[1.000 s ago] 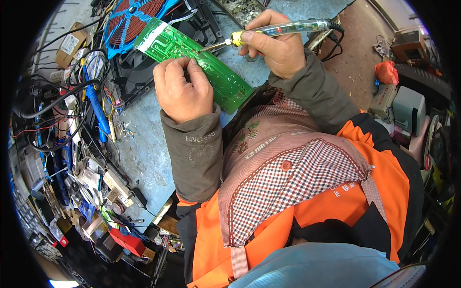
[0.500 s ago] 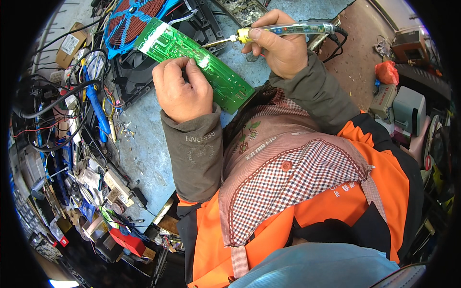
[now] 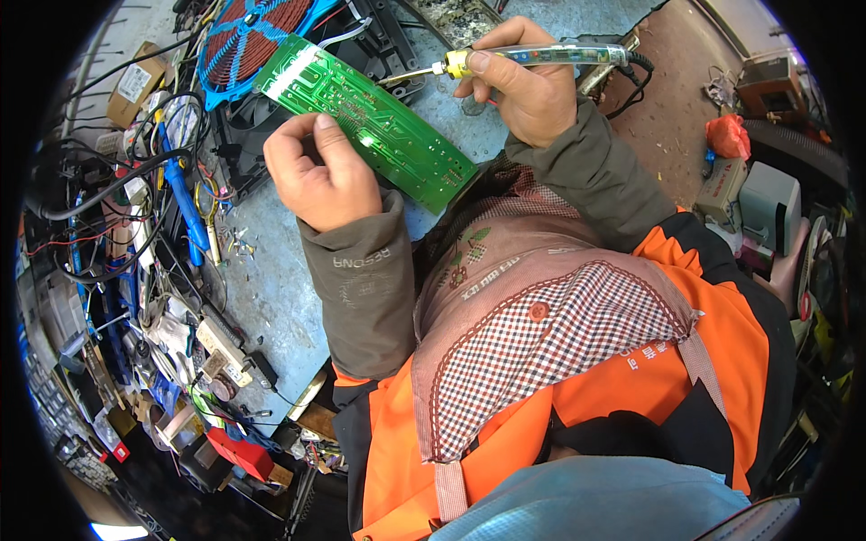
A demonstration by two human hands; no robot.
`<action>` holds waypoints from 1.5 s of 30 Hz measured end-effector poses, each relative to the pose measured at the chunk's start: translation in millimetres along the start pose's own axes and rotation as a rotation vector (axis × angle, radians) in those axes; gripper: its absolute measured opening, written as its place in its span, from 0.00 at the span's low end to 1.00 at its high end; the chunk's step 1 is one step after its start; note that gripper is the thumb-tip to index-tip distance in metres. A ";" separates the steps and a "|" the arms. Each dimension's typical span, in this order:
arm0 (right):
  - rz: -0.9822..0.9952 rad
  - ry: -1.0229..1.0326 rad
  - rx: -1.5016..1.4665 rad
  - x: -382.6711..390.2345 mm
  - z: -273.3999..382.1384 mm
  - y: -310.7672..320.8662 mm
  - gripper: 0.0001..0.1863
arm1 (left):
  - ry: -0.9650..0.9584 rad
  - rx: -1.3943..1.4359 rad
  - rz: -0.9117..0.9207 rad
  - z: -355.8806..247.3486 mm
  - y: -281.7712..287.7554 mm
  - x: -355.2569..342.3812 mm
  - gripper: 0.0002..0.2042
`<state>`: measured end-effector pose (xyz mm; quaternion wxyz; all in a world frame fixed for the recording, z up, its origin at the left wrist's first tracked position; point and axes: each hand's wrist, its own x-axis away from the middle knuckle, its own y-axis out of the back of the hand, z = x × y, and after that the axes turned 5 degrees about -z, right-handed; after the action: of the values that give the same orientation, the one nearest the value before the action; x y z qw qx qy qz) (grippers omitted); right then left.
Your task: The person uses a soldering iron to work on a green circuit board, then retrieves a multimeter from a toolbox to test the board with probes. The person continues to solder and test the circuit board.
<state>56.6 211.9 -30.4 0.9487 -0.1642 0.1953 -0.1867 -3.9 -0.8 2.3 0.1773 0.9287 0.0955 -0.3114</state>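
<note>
A long green circuit board [image 3: 397,149] lies tilted across the bench, its track side up and one end against a black frame. My right hand [image 3: 532,95] grips a soldering iron [image 3: 564,54] with a clear handle and yellow collar. The iron's tip points left to the board's far edge; whether it touches is unclear. My left hand [image 3: 325,176] is at the board's near-left edge, thumb and forefinger pinched together. Anything between those fingertips is too small to make out.
Behind the board sits a round coil [image 3: 253,41] on a blue frame, beside black plastic housing. Tangled cables, a blue tool [image 3: 185,203] and a power strip [image 3: 221,347] crowd the left side. A cardboard box [image 3: 135,86] stands far left; a grey box [image 3: 769,207] is at right.
My left hand has drawn back left from over the board's middle to its near-left edge, uncovering more of the tracks. The right hand and soldering iron have barely moved.
</note>
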 end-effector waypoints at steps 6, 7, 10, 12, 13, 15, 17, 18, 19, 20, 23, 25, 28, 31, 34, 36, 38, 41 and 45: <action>0.018 0.022 -0.024 -1.0 -3.2 2.7 0.07 | 0.272 0.257 -0.118 4.6 10.9 -12.8 0.05; 0.033 0.030 -0.072 -2.0 -8.0 6.3 0.07 | 0.279 0.249 -0.138 4.3 14.1 -15.2 0.06; -0.073 -0.061 -0.117 0.5 7.1 -8.0 0.07 | 0.298 0.337 -0.217 16.7 19.1 -22.5 0.07; -0.136 -0.105 -0.104 1.8 11.6 -13.9 0.09 | 0.331 0.381 -0.254 17.5 21.1 -25.0 0.08; -0.137 -0.105 -0.102 2.1 11.3 -13.7 0.09 | 0.349 0.394 -0.247 20.1 23.2 -26.6 0.08; -0.142 -0.106 -0.097 2.9 11.3 -13.3 0.09 | 0.386 0.420 -0.231 28.1 28.9 -29.2 0.08; -0.139 -0.093 -0.090 3.4 11.9 -12.9 0.09 | 0.399 0.446 -0.179 33.6 33.4 -30.0 0.08; -0.136 -0.087 -0.088 3.3 12.0 -12.9 0.09 | 0.404 0.456 -0.155 35.3 35.2 -29.5 0.08; -0.139 -0.091 -0.088 3.4 11.8 -12.9 0.09 | 0.403 0.461 -0.141 37.1 35.7 -28.8 0.08; -0.142 -0.095 -0.089 3.4 11.5 -12.9 0.09 | 0.403 0.465 -0.126 39.0 35.3 -28.4 0.07; -0.136 -0.097 -0.085 3.7 10.6 -13.1 0.09 | 0.412 0.436 -0.092 34.1 31.0 -22.8 0.08; -0.136 -0.099 -0.088 3.8 10.8 -12.7 0.09 | 0.419 0.400 -0.047 30.3 28.9 -20.5 0.09; -0.133 -0.099 -0.092 3.7 10.2 -12.4 0.09 | 0.421 0.366 0.035 36.7 28.7 -18.2 0.11; -0.120 -0.096 -0.098 3.2 9.6 -11.1 0.09 | 0.393 0.386 0.052 43.4 25.3 -18.8 0.13; -0.126 -0.102 -0.112 3.3 9.4 -12.2 0.09 | 0.412 0.404 0.065 40.0 24.0 -18.0 0.15; -0.121 -0.108 -0.132 3.2 9.9 -12.0 0.09 | 0.378 0.393 0.082 39.2 23.1 -17.0 0.15; -0.124 -0.110 -0.145 3.4 8.7 -11.8 0.09 | 0.368 0.364 0.100 37.4 22.2 -16.1 0.16; -0.126 -0.112 -0.163 3.4 7.6 -11.7 0.10 | 0.377 0.329 0.120 34.5 21.0 -15.6 0.17; -0.125 -0.106 -0.140 3.2 7.0 -11.6 0.10 | 0.365 0.333 0.124 35.4 19.8 -14.9 0.18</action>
<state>59.0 202.1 -20.9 0.9304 -0.2517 0.1468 -0.2223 -29.2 -33.7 -9.5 0.0204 0.9900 0.0161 -0.1387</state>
